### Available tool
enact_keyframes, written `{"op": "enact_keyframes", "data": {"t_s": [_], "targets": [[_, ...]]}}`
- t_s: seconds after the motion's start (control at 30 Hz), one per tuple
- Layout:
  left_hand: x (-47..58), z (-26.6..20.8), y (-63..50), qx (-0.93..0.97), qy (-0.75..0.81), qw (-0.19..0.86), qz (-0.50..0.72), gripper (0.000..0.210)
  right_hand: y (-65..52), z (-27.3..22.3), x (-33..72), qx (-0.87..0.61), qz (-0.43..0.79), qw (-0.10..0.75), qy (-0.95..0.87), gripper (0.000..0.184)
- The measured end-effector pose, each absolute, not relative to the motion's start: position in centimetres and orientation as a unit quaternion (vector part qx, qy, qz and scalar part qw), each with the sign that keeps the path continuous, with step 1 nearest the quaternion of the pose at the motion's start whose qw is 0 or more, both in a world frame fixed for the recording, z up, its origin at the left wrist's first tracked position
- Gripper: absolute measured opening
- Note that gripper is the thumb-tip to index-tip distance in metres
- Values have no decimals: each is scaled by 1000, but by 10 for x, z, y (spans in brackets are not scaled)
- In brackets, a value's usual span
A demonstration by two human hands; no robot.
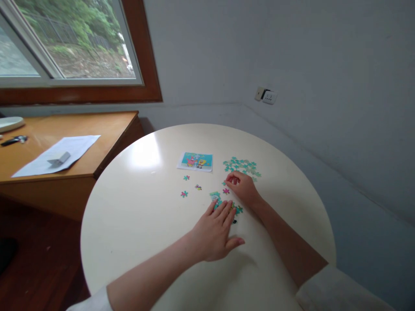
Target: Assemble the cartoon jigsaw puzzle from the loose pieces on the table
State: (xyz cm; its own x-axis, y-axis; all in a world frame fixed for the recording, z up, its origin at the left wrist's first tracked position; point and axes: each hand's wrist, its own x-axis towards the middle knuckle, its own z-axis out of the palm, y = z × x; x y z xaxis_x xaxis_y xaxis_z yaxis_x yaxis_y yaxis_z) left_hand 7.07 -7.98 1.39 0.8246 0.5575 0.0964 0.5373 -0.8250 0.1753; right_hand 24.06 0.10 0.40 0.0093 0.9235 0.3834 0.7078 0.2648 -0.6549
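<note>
My left hand (215, 229) lies flat with fingers spread over a partly joined jigsaw section (214, 196), covering much of it. My right hand (241, 185) is closed in a pinch, with a small teal puzzle piece (223, 183) at the fingertips. Just below that pinch lies a pink puzzle piece (226, 191). Farther left, several single pieces are scattered, among them a pink-and-teal piece (184, 194) and a multicoloured piece (198, 187). Beyond my right hand spreads a group of loose teal pieces (241, 164).
A picture card (197, 161) with cartoon figures lies toward the back of the round white table (129, 216). To the left stands a wooden desk (106, 125) holding a paper sheet (78, 144) and a small grey block (59, 160). A wall socket (269, 97) is behind.
</note>
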Motion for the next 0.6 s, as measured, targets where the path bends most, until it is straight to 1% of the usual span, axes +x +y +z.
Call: {"op": "enact_keyframes", "data": {"t_s": [0.2, 0.43, 0.6], "targets": [[69, 17, -80, 951, 295, 75, 59, 71, 2, 1, 240, -555, 136, 347, -744, 3], [71, 17, -81, 951, 298, 44, 70, 69, 3, 4, 247, -563, 122, 315, -754, 9], [72, 16, -80, 946, 314, 26, 84, 69, 0, 12, 253, -530, 155, 267, -790, 12]]}}
